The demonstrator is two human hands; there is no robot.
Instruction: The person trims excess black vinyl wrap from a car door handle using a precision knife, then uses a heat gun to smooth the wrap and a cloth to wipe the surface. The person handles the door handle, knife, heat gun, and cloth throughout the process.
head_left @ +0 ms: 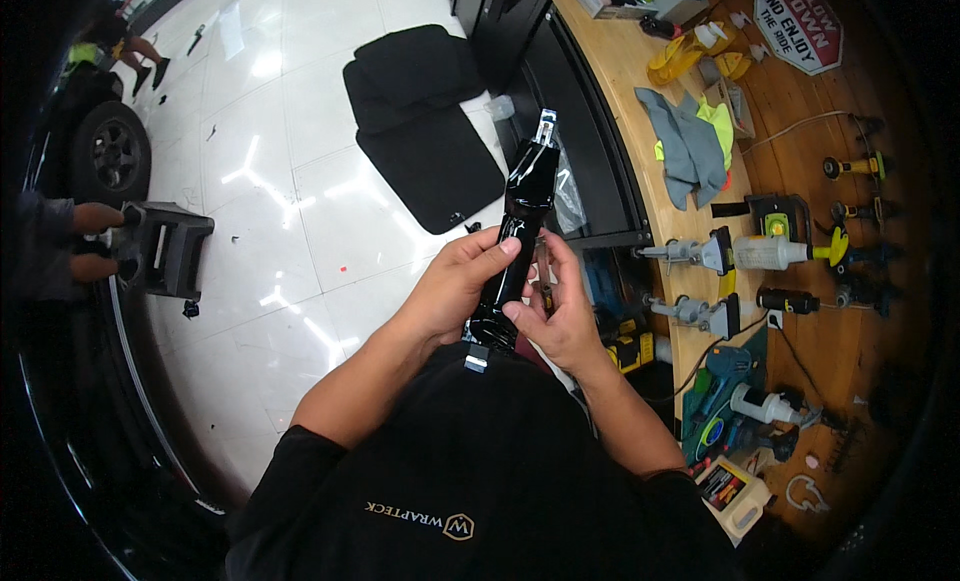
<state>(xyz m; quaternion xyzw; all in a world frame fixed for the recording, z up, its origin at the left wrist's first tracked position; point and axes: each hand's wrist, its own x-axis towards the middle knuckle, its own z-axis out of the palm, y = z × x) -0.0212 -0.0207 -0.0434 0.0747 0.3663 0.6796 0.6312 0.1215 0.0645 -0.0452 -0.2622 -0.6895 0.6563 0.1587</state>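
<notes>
So right up close, both hands are on a long, glossy black piece with shiny metal bits at its ends (529,176), held up in front of a black short-sleeved shirt (400,451). Its lower end is right by the shirt, the upper end pointing away toward a black cabinet (580,116). Right side's the tighter one: the front edge of a light wood tabletop (612,56) runs past just beyond the right arm. Left has way more room, with shiny white tile floor (250,281) stretching out.

The tabletop's pretty loaded: two grey metal clamp-like tools (690,254) along the front edge, grey cloth (675,146) farther up, yellow liquid bottles (685,58) toward the far end. Tools hang on the brown wood wall (790,196) along its back edge.

As for the grip, the left hand (463,279) wraps the piece from its left, thumb on top; the right hand (562,306) has its thumb on the lower part, fingers curled along the right side.

Farther off, black mats (430,166) lie on the floor, and another person's hands (98,251) are at a dark grey step stool (170,249) beside a black car (65,381).
</notes>
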